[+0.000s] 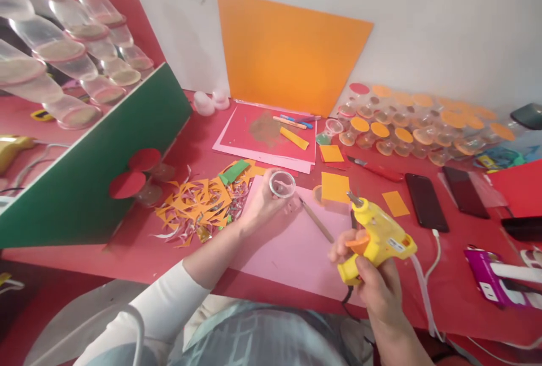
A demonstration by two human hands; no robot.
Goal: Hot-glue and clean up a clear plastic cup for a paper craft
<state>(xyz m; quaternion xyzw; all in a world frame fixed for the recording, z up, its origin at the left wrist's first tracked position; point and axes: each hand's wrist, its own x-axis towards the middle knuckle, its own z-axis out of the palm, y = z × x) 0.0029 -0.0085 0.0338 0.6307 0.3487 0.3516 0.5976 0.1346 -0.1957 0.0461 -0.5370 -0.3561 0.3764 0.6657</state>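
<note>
My left hand [260,208] is closed around a small clear plastic cup [282,183], held rim-up over a pink paper sheet [296,247]. My right hand [375,281] grips a yellow glue gun [376,233] by its handle, with a finger on the orange trigger. The gun's nozzle points up and left, a short way from the cup. A thin pencil [315,219] lies on the pink sheet between the two hands.
Orange paper scraps [197,205] lie left of the cup, next to a green board [97,174] stacked with clear cups. Rows of cups with orange lids [419,123], two phones [425,202], a red cutter [376,170] and orange squares [334,187] lie on the red table [457,281].
</note>
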